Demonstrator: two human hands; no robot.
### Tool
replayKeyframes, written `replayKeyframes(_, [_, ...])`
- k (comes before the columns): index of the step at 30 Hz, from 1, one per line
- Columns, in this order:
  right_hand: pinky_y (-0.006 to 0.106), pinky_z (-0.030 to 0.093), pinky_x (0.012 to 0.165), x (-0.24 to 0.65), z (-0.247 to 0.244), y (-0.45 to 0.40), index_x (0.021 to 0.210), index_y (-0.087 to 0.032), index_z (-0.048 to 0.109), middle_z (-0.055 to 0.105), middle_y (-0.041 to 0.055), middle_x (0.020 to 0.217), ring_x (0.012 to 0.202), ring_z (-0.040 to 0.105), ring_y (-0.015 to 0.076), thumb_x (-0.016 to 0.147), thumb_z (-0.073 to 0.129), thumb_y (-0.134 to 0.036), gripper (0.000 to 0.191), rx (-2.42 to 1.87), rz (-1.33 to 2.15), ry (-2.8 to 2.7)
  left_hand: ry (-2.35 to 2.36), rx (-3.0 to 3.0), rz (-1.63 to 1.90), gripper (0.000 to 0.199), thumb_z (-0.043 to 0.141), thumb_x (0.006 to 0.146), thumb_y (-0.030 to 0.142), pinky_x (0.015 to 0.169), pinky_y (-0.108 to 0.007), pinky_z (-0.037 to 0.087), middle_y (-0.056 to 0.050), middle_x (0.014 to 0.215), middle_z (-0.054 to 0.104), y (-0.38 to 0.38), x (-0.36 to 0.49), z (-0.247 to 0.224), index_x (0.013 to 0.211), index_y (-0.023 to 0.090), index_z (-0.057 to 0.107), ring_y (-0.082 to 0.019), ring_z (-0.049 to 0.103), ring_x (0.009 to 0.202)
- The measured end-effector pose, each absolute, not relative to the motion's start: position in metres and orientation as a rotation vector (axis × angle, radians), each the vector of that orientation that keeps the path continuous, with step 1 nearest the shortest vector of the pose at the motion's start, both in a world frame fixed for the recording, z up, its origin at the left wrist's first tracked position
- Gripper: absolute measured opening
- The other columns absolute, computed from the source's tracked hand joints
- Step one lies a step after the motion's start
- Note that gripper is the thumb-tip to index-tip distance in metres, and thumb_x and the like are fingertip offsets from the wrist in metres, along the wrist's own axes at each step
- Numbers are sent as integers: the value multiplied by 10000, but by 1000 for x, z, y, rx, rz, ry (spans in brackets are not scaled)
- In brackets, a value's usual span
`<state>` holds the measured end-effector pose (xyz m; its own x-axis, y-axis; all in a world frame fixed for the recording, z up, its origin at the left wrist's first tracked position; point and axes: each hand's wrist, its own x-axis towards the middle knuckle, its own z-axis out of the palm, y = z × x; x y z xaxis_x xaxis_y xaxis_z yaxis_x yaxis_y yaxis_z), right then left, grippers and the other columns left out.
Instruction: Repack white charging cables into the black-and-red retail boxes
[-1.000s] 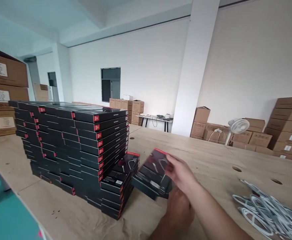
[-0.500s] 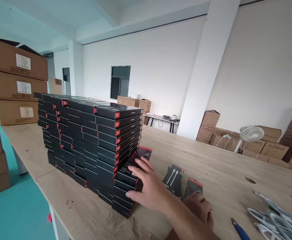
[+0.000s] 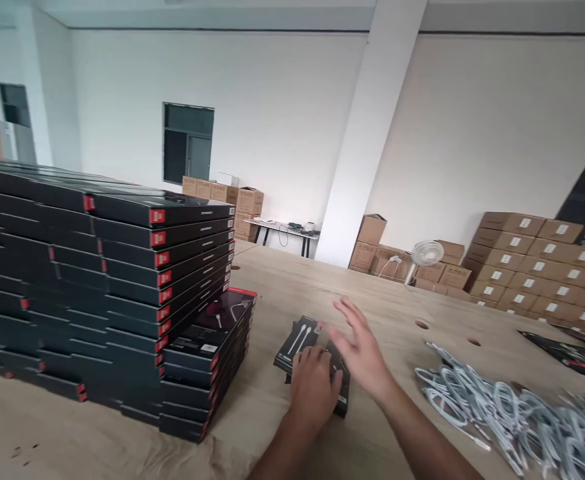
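Two flat black boxes lie on the wooden table in front of me. A cable box point(image 3: 298, 339) with a picture of two white plugs on its lid is at the left, apparently with another edge beneath it. Beside it, a second black box point(image 3: 343, 399) is partly covered by my hands. My left hand point(image 3: 315, 383) rests over these boxes, fingers bent round the second one, thumb at its right. Just above the same box hovers my right hand point(image 3: 359, 343), fingers spread, slightly blurred and holding nothing.
A tall stack of black boxes point(image 3: 132, 280) fills the left of the table, with a lower pile point(image 3: 192, 360) at its right end. Coiled white cables point(image 3: 502, 407) lie at the right. Flat black sheets point(image 3: 567, 353) are at the far right. Cartons point(image 3: 542, 267) and a fan point(image 3: 427, 252) stand beyond.
The view has turned right. My right hand has left the box stack and come over to the small boxes. My left hand stays at the small boxes, and the arms no longer cross.
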<state>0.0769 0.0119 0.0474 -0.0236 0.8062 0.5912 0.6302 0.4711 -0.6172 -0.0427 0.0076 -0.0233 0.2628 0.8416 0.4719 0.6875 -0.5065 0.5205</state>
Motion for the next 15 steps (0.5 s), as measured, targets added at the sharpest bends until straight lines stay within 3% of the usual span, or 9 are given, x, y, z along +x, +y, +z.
replayKeyframes(3, [511,467,1071,167,5,6,1215,-213,674,628,151,1366,1309,566,322,861,514,-466,464,-1534,16,-1633,1383,2396,899,584,637,851,422,1242,-648,71,-276,1435,563,2,-27,-33,1308,58,653,-424,414,1434])
replayKeyframes(5, [554,476,1010,210,-23,-11,1053,-177,713,717,175,1105,1113,663,372,790,578,-474,419,-1667,-11,-1586,1327,2464,745,743,631,825,442,1249,-617,-36,-325,1512,453,-2,-18,-40,1402,-20,554,-428,302,1501])
replayKeyframes(9, [434,509,743,243,-53,-54,919,-220,676,724,103,857,815,706,323,742,638,-555,381,-2152,106,-1500,1284,2441,672,694,635,771,378,1256,-583,55,-266,1565,415,-8,-1,-43,1377,42,599,-405,260,1524])
replayKeyframes(12, [380,442,690,239,-49,-71,805,-247,651,714,66,760,774,683,314,668,719,-440,246,-2189,263,-1519,1387,2223,774,755,710,663,398,1227,-596,155,-242,1617,338,-6,8,-39,1341,78,624,-453,249,1512])
replayKeyframes(15, [372,407,680,237,-39,-69,706,-241,633,663,55,668,728,648,300,641,710,-376,169,-2002,417,-1368,1284,1781,1011,803,734,571,296,1243,-556,97,-249,1612,342,3,12,-34,1335,83,606,-437,224,1523])
